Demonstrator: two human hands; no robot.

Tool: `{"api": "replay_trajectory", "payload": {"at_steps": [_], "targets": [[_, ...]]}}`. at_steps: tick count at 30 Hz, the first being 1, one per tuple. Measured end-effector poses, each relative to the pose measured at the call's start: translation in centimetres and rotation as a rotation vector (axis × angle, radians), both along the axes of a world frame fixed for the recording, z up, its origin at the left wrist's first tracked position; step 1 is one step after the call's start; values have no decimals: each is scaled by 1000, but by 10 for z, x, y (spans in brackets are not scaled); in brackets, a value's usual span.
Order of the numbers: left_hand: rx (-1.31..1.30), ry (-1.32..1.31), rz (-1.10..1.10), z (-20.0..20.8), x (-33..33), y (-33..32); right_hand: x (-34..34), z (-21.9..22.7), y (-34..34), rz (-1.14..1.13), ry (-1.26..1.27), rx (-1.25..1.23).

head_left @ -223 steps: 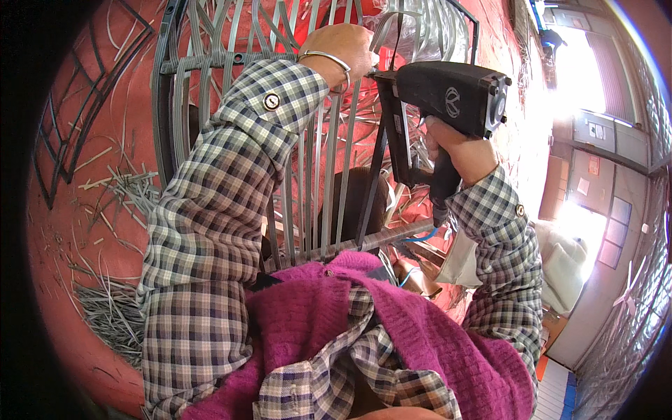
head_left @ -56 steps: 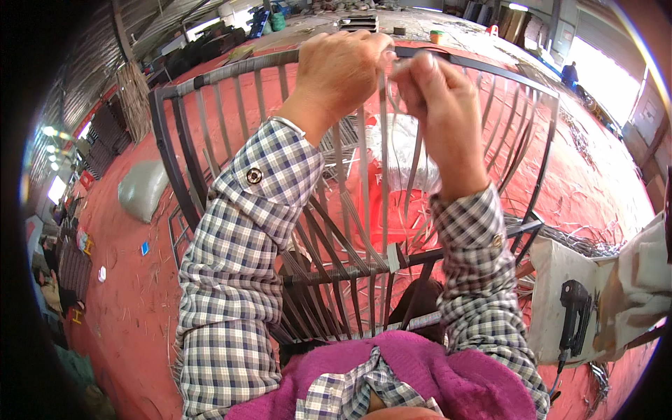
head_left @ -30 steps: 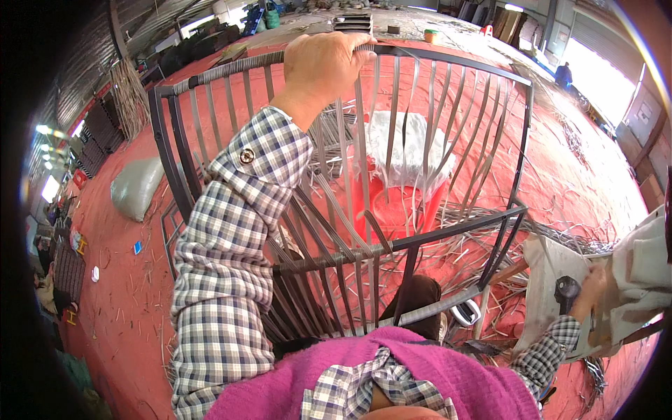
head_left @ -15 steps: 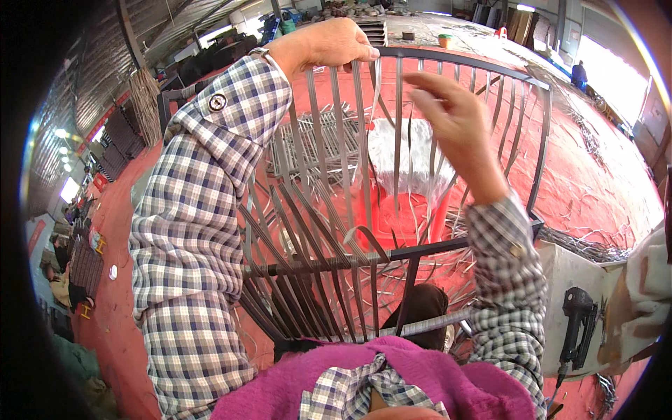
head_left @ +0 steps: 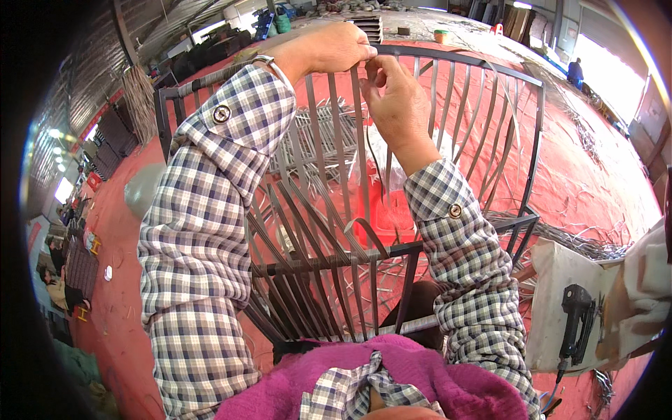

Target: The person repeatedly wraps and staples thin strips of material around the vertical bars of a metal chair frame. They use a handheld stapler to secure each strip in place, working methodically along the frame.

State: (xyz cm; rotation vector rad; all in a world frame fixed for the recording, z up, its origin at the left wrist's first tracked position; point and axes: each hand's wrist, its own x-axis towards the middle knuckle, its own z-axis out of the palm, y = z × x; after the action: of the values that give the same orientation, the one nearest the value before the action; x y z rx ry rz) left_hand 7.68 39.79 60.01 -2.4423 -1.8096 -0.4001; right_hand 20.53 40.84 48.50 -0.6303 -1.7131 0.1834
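In front of me stands a dark metal furniture frame point(head_left: 490, 64), strung with flat grey weaving strips point(head_left: 318, 126) running from its top bar to a lower crossbar point(head_left: 315, 264). My left hand point(head_left: 336, 47) rests on the top bar, its fingers closed on a strip at the bar. Right beside it, my right hand point(head_left: 400, 101) pinches at the bar, apparently on a strip's end; its fingertips are partly hidden. A loose strip point(head_left: 378, 164) hangs below it. One strip curls up point(head_left: 365, 227) at the crossbar.
Behind the frame are a red stool point(head_left: 385, 217) with whitish plastic and a pile of grey strips point(head_left: 315, 136). A black air stapler point(head_left: 579, 315) with a hose lies on a cloth-covered surface at right. Strip scraps litter the red floor. A person point(head_left: 575, 73) is far right.
My right hand has moved left and up from the loose strips to the top bar, beside my left hand. My left hand stays at the bar. Strips on the right have swung outward.
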Motion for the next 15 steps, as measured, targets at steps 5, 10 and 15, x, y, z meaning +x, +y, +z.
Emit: {"api": "replay_trajectory", "payload": {"at_steps": [5,10,15], "targets": [[42,49,-33,-2,-3,1,-9,0,-4,-30,113,-176],[58,55,-62,-2,-8,-4,0,2,-4,59,138,-214],[70,122,-83,1,-2,-3,10,0,9,-246,-142,74]]}}
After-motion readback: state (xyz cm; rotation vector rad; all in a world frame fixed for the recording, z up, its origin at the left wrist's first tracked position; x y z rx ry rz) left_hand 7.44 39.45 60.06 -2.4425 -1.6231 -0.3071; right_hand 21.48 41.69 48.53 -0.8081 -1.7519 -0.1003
